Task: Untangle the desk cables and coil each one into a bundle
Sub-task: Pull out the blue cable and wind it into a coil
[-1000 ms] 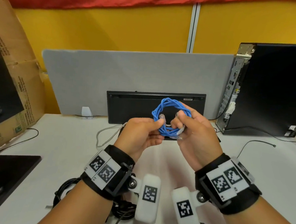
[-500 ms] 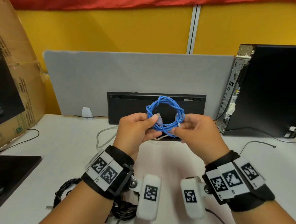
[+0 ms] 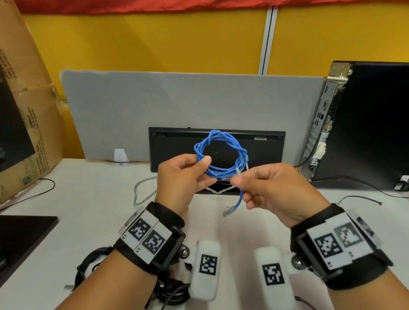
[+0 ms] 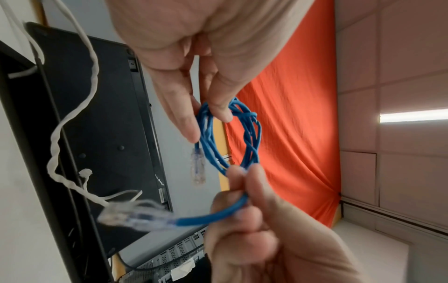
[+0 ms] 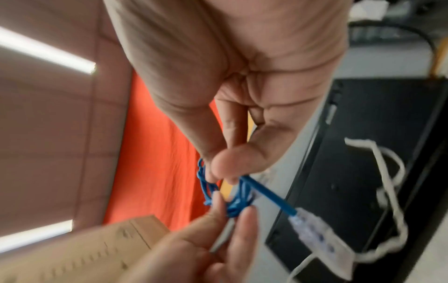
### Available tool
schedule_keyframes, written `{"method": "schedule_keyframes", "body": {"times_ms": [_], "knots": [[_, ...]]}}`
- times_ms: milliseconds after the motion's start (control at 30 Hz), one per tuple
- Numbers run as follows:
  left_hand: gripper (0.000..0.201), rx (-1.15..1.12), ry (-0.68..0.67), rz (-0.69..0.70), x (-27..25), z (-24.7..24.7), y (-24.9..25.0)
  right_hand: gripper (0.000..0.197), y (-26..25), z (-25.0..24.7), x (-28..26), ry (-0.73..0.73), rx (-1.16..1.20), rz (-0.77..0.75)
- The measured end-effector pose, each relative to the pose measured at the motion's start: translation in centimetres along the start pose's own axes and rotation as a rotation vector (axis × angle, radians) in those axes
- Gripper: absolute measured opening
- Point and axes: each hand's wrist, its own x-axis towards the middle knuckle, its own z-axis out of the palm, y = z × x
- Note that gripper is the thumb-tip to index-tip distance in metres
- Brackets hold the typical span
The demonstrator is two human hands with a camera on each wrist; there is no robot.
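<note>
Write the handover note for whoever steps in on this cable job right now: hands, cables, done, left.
Left hand: pinches the left side of the blue cable coil, held up above the desk.
Right hand: pinches the coil's right side, where a loose tail hangs down to a clear plug; a second clear plug dangles by the left fingers.
Done: the blue cable is looped into a ring.
Left: tuck in the tail so the ring holds and set it down. The white cable by the keyboard lies loose; the black cables at the near edge look only partly bundled.
</note>
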Motion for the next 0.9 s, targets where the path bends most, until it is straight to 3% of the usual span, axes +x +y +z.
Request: {"method": "schedule_keyframes", "body": {"times_ms": [133,467,667,900], "knots": [[0.013,0.020,-0.034,-0.041,-0.2,0.3,-0.1,0.013,1.3,0.3,0.5,0.220,-0.295,-0.151],[0.011,-0.244,-0.164,-0.257,-0.7,1.2,-0.3,0.006,3.0,0.6,1.2,0.514,0.109,-0.275],[0.027,-0.347,-0.210,-0.311,-1.0,1.5,-0.4,0.011,2.9,1.5,1.0,0.540,0.355,-0.194],[0.020,-0.257,-0.206,-0.243,-0.9,1.1,-0.7,0.019,2.3,2.4,0.4,0.344,0.677,-0.080]]}}
